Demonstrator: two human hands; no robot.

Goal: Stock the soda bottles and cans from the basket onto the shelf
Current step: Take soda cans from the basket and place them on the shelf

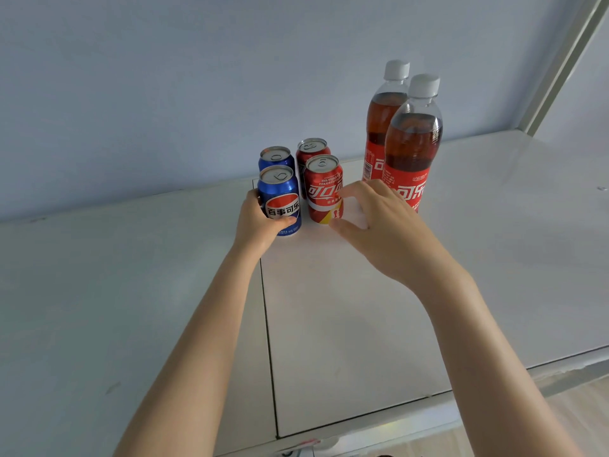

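- A pale blue-grey wall (164, 77) fills the upper half of the view, and it meets the back edge of the shelf.
- The white shelf (362, 324) spreads below it, flat and glossy. A dark seam (268, 341) runs front to back between two panels.
- A grey metal upright (566, 61) slants up at the far right corner.
- Two cola bottles stand upright at the back right, long axes vertical and white caps up. The front bottle (412, 150) overlaps the rear bottle (382, 120), and its red label faces the camera.
- Four cans stand upright to the left of the bottles in a tight two-by-two block, pull-tab tops up.
- The front blue can (280, 192) sits just before the rear blue can (276, 158), logo facing forward.
- The front red can (324, 189) sits just before the rear red can (311, 148), just beside the blue pair.
- The left hand (257, 222) grips the front blue can, fingers wrapped behind it and thumb across the lower label.
- The right hand (382, 225) lies between the front red can and the front bottle, hiding the bottle's base. Its fingers are loosely spread, with index tip and thumb tip at the can's right side.
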